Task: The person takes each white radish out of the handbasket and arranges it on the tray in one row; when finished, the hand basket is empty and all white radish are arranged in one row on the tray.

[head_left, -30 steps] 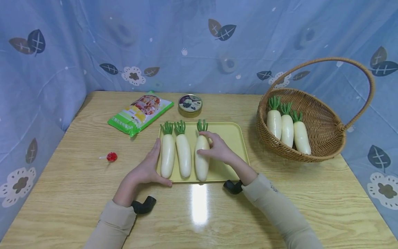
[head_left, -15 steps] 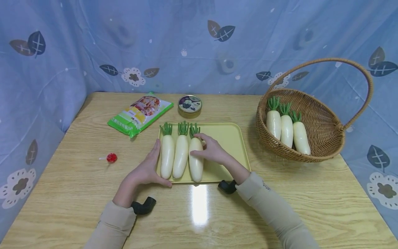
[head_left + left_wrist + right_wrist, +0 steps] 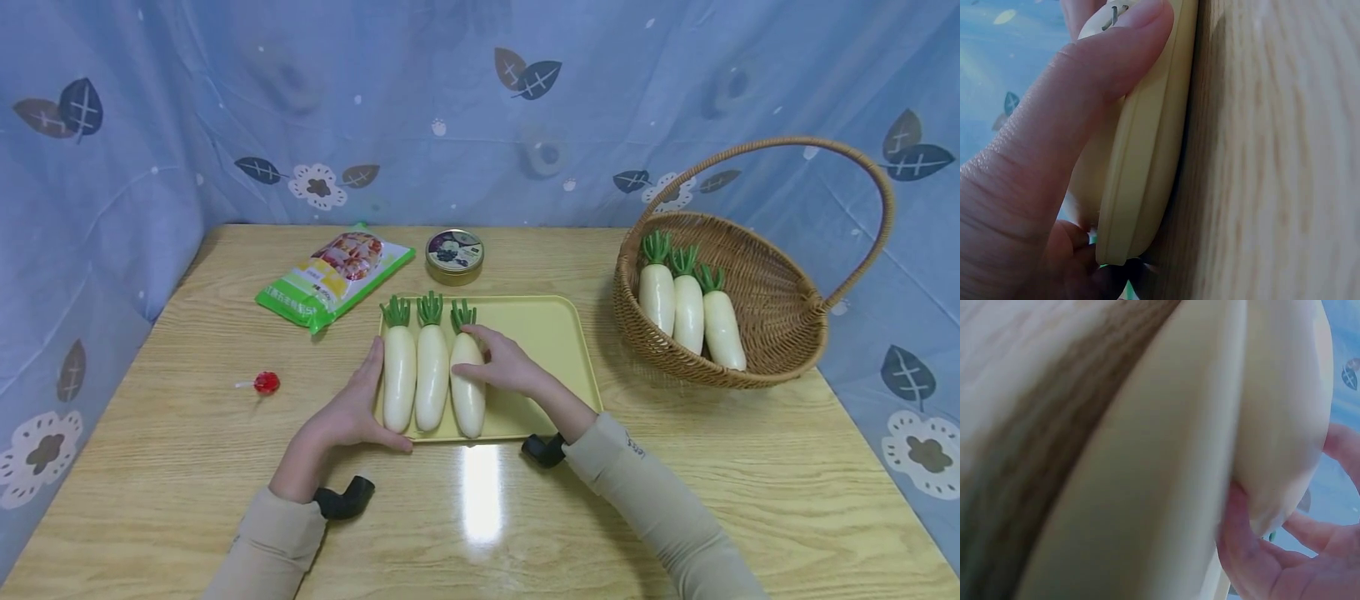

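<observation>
Blue curtain (image 3: pixel 375 108); three radishes (image 3: pixel 431 379) mid-frame, rightmost pinched by right hand (image 3: pixel 498 360); left hand (image 3: pixel 348 410) spread; three in basket (image 3: pixel 772 287), upper right; only wrist views show tray's outer wall (image 3: pixel 1144 150).

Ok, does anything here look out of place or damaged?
Nothing looks spilled or damaged. Mildly odd is the red lollipop lying on the table left of the tray; it seems unrelated to the white radishes.
</observation>
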`<state>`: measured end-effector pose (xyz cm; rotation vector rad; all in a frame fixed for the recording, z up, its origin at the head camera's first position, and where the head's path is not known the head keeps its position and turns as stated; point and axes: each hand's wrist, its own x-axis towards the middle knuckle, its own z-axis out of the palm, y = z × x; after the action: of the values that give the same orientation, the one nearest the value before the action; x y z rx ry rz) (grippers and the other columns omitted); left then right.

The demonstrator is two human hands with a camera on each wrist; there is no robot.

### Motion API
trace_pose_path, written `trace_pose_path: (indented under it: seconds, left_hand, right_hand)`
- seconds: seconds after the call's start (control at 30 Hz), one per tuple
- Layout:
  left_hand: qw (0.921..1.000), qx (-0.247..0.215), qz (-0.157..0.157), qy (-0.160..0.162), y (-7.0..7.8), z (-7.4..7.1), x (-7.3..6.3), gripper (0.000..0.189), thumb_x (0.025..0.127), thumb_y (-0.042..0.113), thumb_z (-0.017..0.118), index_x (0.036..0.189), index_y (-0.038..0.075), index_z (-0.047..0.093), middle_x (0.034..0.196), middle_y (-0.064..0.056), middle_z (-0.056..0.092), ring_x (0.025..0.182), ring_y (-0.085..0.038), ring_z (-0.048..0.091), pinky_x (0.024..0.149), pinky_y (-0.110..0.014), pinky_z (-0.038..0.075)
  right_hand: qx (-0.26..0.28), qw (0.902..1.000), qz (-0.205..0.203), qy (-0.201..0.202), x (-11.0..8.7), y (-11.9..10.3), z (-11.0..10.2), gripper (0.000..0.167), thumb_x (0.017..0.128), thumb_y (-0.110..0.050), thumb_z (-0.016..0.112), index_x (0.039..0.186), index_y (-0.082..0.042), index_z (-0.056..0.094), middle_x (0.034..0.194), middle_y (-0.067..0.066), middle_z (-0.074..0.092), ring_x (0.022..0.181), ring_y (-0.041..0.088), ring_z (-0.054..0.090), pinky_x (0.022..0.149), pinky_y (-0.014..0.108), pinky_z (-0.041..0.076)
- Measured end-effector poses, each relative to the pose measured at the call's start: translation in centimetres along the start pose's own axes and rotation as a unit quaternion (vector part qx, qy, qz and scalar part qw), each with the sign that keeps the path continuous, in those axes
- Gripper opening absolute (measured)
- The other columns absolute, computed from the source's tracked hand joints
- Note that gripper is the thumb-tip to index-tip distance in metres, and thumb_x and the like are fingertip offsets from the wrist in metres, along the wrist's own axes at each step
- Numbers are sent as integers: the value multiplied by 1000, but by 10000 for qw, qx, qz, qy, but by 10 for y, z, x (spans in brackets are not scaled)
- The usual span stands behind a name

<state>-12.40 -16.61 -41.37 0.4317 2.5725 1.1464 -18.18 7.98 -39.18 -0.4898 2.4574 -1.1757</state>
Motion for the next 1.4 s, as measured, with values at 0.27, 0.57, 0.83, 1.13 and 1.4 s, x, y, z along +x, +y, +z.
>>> trace_pose_path:
  seconds: [0.27,0.57,0.83,1.13,1.4]
  left_hand:
    - [10000,-27,-10,-17,-1,0,-1,148,47,40,90,143,3,-17,150,-16,-16,137,-34,-7,108,-52,4]
    - [10000,-5,9,-7,-3,0,-1,148,46,41,89,143,3,-17,150,-16,-15,136,-34,-6,108,-52,5]
    - [10000,32,-14,5,-4,1,0,149,45,42,89,143,4,-17,150,-16,-15,137,-34,-6,108,-52,5]
    - [10000,30,-1,-6,-2,1,0,149,46,41,89,143,3,-17,150,-16,-15,137,-33,-7,108,-51,5]
    - [10000,-49,-29,-6,-2,1,0,149,46,40,90,143,4,-17,150,-15,-15,137,-33,-7,109,-51,6]
  right_hand:
    - [-82,9997,-196,-81,2,-1,0,71,84,-27,66,141,-3,31,141,16,36,126,28,36,102,42,33]
    - [-186,9986,-482,-89,2,-2,-1,74,84,-26,66,141,0,29,143,17,32,131,29,29,105,41,28]
    - [-119,9996,-251,-25,-4,-7,-8,72,85,-32,64,142,-6,30,144,16,31,105,30,52,86,38,46]
    - [25,10000,11,-5,-10,-9,-17,69,85,-36,64,143,-15,32,145,11,30,107,33,51,84,41,47]
    - [9,10000,-56,39,-19,-12,-26,70,83,-35,66,142,-15,33,145,9,31,108,34,52,80,41,49]
